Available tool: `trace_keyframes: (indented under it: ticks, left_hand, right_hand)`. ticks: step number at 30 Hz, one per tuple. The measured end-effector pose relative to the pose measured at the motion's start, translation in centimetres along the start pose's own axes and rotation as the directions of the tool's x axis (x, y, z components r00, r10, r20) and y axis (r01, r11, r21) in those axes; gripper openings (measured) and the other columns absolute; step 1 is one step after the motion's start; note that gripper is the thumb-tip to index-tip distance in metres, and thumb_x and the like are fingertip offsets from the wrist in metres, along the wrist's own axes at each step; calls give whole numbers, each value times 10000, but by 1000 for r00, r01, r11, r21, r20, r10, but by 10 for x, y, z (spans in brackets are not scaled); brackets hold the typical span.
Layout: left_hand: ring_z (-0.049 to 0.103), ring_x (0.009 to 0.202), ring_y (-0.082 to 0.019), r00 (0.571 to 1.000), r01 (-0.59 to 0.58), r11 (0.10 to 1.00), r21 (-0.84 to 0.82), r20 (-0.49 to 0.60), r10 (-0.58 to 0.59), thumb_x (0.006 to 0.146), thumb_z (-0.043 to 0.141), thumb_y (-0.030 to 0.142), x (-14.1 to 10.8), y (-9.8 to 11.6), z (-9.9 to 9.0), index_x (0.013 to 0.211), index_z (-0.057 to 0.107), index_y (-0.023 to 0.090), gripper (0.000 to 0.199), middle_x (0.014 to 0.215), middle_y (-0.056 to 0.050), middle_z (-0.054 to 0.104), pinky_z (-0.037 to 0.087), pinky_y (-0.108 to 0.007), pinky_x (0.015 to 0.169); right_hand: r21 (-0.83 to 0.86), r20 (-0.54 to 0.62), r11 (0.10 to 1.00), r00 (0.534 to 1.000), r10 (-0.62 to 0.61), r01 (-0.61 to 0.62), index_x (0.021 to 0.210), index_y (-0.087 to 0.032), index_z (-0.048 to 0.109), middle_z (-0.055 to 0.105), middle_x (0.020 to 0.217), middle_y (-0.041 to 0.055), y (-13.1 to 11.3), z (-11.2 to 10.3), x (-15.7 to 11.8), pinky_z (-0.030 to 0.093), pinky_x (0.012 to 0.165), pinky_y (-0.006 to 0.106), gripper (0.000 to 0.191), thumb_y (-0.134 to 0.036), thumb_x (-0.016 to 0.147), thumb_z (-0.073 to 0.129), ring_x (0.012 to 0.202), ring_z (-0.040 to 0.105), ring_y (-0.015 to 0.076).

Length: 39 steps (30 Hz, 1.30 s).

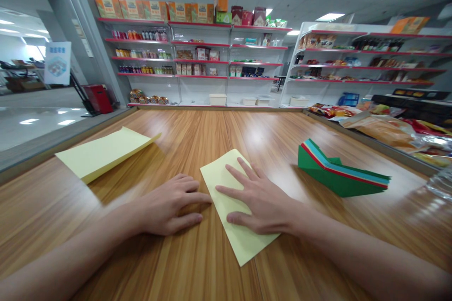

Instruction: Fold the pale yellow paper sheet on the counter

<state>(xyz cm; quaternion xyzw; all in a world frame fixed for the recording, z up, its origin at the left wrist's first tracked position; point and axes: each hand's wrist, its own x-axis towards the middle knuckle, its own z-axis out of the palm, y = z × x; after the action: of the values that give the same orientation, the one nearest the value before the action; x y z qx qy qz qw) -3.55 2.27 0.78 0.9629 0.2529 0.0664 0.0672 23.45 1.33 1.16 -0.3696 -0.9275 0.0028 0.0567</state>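
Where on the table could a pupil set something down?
The table is bare from the centre sheet to the far edge, and between right hand and green paper. The middle is crowded: left hand beside the sheet, right hand on it.

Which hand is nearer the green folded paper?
Right. The right hand lies on the central yellow sheet, left of the green folded paper; the left hand is farther left, beside that sheet.
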Motion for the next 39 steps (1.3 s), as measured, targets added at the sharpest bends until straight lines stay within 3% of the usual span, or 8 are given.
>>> trace_keyframes:
  ticks: [4,39]
  left_hand:
    - [462,862,-210,1000,-9,1000,14,-9,9,914,460,380,0,-1,0,1290,509,284,391,926,-66,504,337,-342,768]
    - [465,811,-205,1000,-22,997,72,-3,22,910,462,384,1,0,0,1282,527,271,394,863,-61,488,337,-340,740]
  right_hand:
    - [19,12,1000,1000,1,-2,1418,-381,366,125,1541,107,0,-1,0,113,1070,606,774,-800,767,367,1393,-54,409]
    - [41,38,999,999,12,-14,1412,-374,381,149,1533,128,1,-2,1,111,1058,616,773,-805,770,348,1400,-20,397]
